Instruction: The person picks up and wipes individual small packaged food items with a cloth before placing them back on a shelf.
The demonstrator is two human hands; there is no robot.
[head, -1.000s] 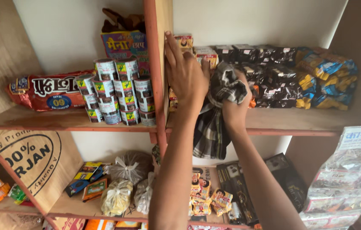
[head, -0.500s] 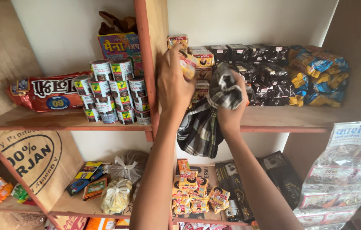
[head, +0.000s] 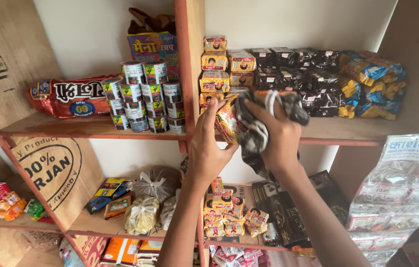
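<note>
One crumpled checked cloth [head: 256,129], glossy packet [head: 227,123]

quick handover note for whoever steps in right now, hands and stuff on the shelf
Left hand: holding a yellow snack packet at the front edge of the upper shelf.
Right hand: gripping a bunched checked cloth over the same spot.
Stacked yellow packets sit just behind, dark packets to their right.
Done: cannot tell how much is wiped.
Left: packet not yet back on its stack, cloth in hand.
</note>
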